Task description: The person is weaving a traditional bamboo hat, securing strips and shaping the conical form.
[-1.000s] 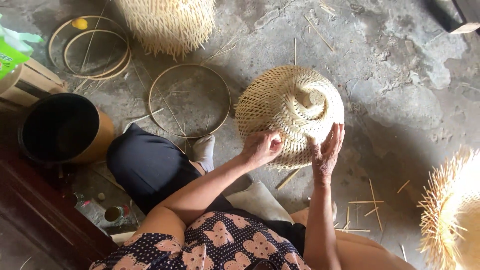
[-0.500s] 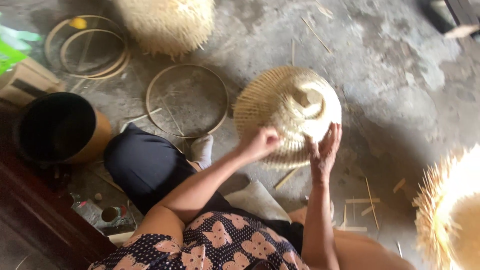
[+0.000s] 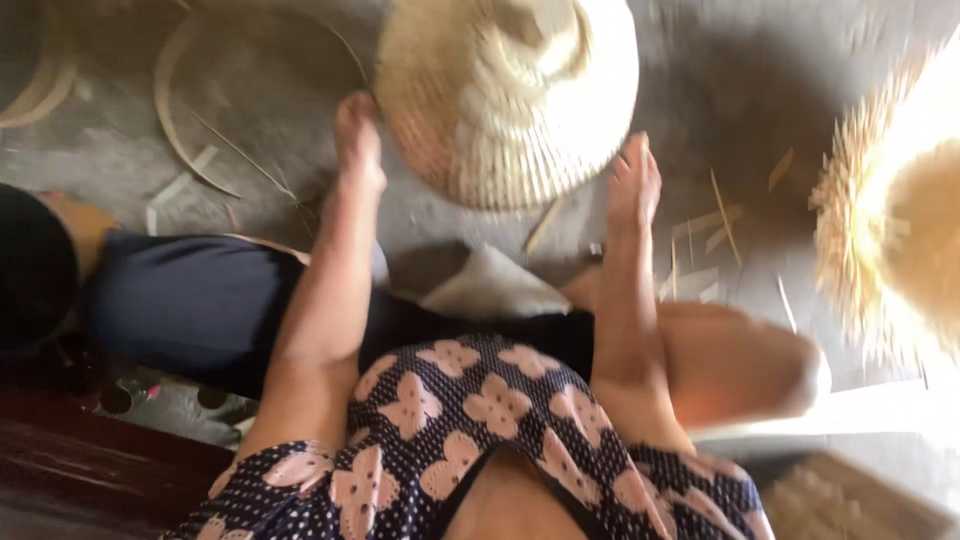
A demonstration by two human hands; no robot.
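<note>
Flanking basket point(image 3: 510, 95) on floor: L hand point(image 3: 358, 140) at its 9 o'clock, R hand point(image 3: 635, 180) at 4 o'clock. Both near rim, contact unclear. Fingers blurred, grip can't tell. Basket dome-up, roundish.

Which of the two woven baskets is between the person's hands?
The domed basket at top centre, with the left hand and right hand at its sides. The other basket, with loose strip ends, lies apart at the right edge.

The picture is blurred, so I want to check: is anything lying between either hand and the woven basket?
Nothing visible does. The left hand and the right hand sit at opposite edges of the woven basket, seemingly touching it.
</note>
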